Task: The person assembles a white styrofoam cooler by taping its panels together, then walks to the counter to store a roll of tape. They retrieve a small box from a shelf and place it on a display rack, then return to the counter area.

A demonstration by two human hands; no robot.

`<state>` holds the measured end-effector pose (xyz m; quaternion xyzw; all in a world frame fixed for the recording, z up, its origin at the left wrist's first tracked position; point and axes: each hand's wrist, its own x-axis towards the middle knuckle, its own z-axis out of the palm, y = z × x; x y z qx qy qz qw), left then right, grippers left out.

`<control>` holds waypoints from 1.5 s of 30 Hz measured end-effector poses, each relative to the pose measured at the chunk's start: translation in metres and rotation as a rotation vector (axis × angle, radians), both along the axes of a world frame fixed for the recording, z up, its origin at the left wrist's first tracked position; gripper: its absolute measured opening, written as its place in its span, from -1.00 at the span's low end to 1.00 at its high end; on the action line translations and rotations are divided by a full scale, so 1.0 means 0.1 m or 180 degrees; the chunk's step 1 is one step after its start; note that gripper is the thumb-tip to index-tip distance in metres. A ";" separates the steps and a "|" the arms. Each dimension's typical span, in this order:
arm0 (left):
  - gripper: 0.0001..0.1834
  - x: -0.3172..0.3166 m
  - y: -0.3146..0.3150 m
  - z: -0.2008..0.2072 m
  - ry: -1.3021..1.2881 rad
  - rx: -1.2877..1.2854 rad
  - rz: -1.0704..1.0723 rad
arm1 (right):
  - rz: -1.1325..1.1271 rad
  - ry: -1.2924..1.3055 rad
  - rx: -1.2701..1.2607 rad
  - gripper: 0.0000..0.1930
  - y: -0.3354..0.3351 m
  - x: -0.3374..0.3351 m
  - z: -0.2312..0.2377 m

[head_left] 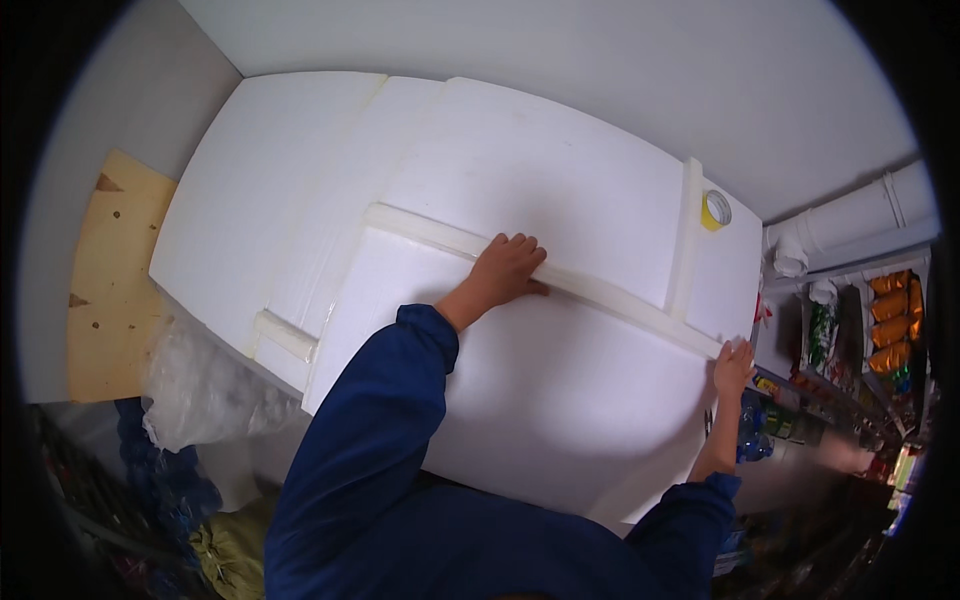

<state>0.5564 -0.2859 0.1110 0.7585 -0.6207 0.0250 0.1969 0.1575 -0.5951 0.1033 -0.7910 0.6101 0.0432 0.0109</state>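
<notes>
Item: one large white foam box, lid on, standing in front of me against a grey wall, with a second white foam box just beside it on my left. Pale tape strip runs across the lid from left to right; a second strip crosses it near the far right end. My left hand lies palm down on the long strip, fingers together and flat, pressing on the tape and not gripping anything. My right hand is at the lid's right edge where the strip ends, fingers curled over that edge (whether they pinch the tape end I cannot tell). Both sleeves are dark blue. Roll of yellow tape rests on the lid's far right corner, well apart from both hands. Sundries: a plywood sheet leaning at the left, a clear plastic bag below the second box, white pipes and shelves of coloured packets at the right.
</notes>
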 end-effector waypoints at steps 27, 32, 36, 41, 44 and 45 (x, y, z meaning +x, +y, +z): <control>-0.46 0.03 0.02 -0.09 0.0160 0.0023 0.0119 | 0.1875 -0.2185 -0.1665 -0.84 -0.52 1.58 0.50; -0.41 0.00 -0.04 -0.08 0.0173 0.0193 0.0008 | 0.1365 -0.2415 -0.0317 -0.77 1.12 0.44 0.68; 0.00 -0.04 0.04 0.01 0.0053 0.0415 0.0134 | 0.1245 -0.2491 0.0482 -0.82 2.33 -0.05 0.76; 0.09 -0.44 0.16 0.58 -0.0214 -0.0343 0.0196 | 0.2085 -0.2308 0.0328 -0.88 2.98 -0.28 0.87; -0.02 -1.10 0.43 0.75 0.1326 -0.0577 0.0016 | 0.2468 -0.2141 0.0702 -0.93 3.10 -0.28 1.00; -0.05 -1.40 0.54 0.72 0.2171 -0.0807 -0.0156 | 0.2659 -0.2199 0.0578 -0.93 3.14 -0.30 1.03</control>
